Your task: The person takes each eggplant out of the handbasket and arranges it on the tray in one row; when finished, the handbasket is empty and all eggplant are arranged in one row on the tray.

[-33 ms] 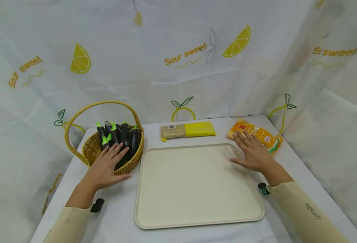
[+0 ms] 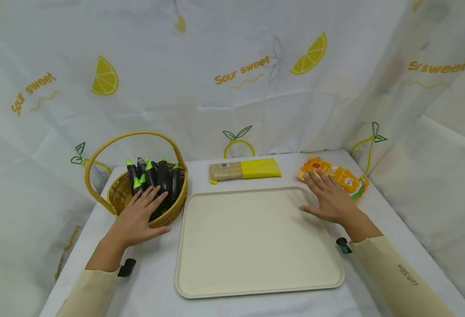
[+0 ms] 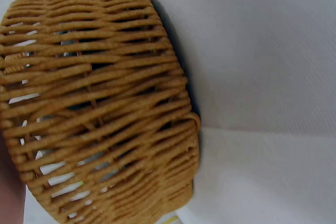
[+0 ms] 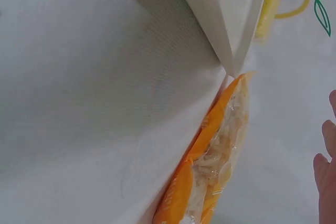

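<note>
My left hand (image 2: 139, 220) is spread flat above the near side of a wicker basket (image 2: 178, 209), fingers straight and overlapping the eggplants (image 2: 163, 178) inside. Those eggplants are dark with bright green caps; my fingers cover part of them. In the left wrist view the woven basket wall (image 3: 100, 108) fills the left half. My right hand (image 2: 331, 200), also with straight spread fingers, hovers by the far right corner of a beige tray (image 2: 256, 242) and overlaps an orange food package (image 2: 341, 176). The right wrist view shows this package (image 4: 210, 161) with a clear window, apart from my fingertips (image 4: 328, 135).
A long packet (image 2: 244, 170), half tan and half yellow, lies behind the tray on the white tablecloth (image 2: 153, 281). A white curtain (image 2: 232, 101) with lemon prints rises along the back and sides. The basket's tall arched handle (image 2: 137, 133) stands upright.
</note>
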`<state>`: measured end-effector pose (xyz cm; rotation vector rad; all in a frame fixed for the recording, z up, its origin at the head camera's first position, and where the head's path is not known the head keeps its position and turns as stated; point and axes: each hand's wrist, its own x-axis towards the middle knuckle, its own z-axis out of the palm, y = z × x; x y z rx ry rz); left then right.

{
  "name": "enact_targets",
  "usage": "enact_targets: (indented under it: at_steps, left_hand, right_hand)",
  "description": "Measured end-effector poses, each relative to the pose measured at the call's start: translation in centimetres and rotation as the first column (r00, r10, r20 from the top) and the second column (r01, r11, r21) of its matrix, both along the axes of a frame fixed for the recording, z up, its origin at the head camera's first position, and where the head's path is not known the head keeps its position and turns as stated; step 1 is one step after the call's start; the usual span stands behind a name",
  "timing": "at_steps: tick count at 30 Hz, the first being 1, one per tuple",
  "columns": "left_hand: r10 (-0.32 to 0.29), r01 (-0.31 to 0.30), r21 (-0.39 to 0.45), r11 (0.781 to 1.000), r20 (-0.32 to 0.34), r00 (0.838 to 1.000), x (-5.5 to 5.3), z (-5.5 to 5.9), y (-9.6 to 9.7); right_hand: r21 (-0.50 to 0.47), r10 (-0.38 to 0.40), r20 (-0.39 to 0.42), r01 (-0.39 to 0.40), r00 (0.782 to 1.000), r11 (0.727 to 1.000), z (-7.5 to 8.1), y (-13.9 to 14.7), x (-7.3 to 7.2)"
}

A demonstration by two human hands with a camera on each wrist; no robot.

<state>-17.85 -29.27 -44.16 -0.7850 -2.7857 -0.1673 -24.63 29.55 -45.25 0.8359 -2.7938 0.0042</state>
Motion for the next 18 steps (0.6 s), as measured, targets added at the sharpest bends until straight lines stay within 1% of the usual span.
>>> enact_targets:
  at_steps: [3, 4, 6, 7, 8, 9, 10, 11, 12, 13, 14, 15, 16, 17, 18]
  left_hand:
    - [0.011, -0.010, 0.022, 1.000, -0.030, 0.999, 0.4, 0.0, -0.4]
    - [0.016, -0.013, 0.048, 0.999, -0.057, 0.998, 0.6, 0.1, -0.5]
    - [0.033, -0.015, 0.123, 0.992, -0.148, 0.988, 1.1, 0.3, -0.9]
    - [0.052, -0.017, 0.167, 0.986, -0.210, 0.976, 1.4, 0.4, -1.0]
    - [0.084, -0.022, 0.221, 0.975, -0.278, 0.957, 1.8, 0.6, -1.1]
    - [0.129, -0.028, 0.276, 0.961, -0.356, 0.925, 2.1, 0.8, -1.2]
    - [0.186, -0.033, 0.336, 0.941, -0.433, 0.882, 2.4, 1.0, -1.4]
    - [0.259, -0.049, 0.400, 0.915, -0.490, 0.832, 2.7, 1.0, -1.6]
    - [0.334, -0.063, 0.471, 0.880, -0.518, 0.787, 3.0, 1.0, -1.9]
    - [0.410, -0.077, 0.548, 0.833, -0.519, 0.750, 3.1, 0.9, -2.3]
    - [0.480, -0.090, 0.631, 0.771, -0.481, 0.733, 3.1, 0.6, -2.8]
    - [0.539, -0.111, 0.710, 0.695, -0.413, 0.735, 2.9, 0.3, -3.3]
    - [0.572, -0.129, 0.790, 0.600, -0.310, 0.759, 2.6, -0.1, -3.8]
    - [0.566, -0.143, 0.867, 0.477, -0.178, 0.805, 2.2, -0.6, -4.3]
    - [0.518, -0.157, 0.929, 0.334, -0.042, 0.855, 1.8, -1.2, -4.7]
  right_hand:
    - [-0.009, -0.004, 0.016, 0.004, 1.000, 1.000, 0.3, -0.4, 0.1]
    - [-0.011, -0.003, 0.017, 0.003, 1.000, 1.000, 0.5, -0.6, 0.1]
    - [-0.014, -0.003, 0.040, 0.004, 0.999, 1.000, 0.9, -1.4, 0.0]
    - [-0.020, 0.002, 0.054, -0.001, 0.999, 1.000, 1.0, -1.9, 0.0]
    - [-0.029, 0.012, 0.060, -0.010, 0.998, 1.000, 1.0, -2.5, 0.0]
    - [-0.033, 0.023, 0.063, -0.021, 0.998, 0.999, 1.1, -3.1, -0.3]
    - [-0.044, 0.034, 0.069, -0.031, 0.997, 0.999, 1.1, -3.9, -0.5]
    - [-0.059, 0.045, 0.079, -0.041, 0.996, 0.997, 1.2, -4.9, -0.6]
    - [-0.079, 0.057, 0.085, -0.050, 0.995, 0.996, 1.2, -5.9, -0.8]
    - [-0.111, 0.067, 0.093, -0.056, 0.993, 0.992, 1.2, -7.0, -1.0]
    - [-0.141, 0.074, 0.112, -0.058, 0.991, 0.988, 1.2, -8.3, -1.1]
    - [-0.168, 0.074, 0.139, -0.051, 0.987, 0.985, 1.3, -9.7, -1.3]
    - [-0.202, 0.084, 0.167, -0.049, 0.982, 0.978, 1.4, -11.2, -1.4]
    - [-0.231, 0.098, 0.190, -0.053, 0.977, 0.971, 1.6, -12.7, -1.5]
    - [-0.261, 0.105, 0.216, -0.046, 0.971, 0.964, 1.7, -14.3, -1.6]
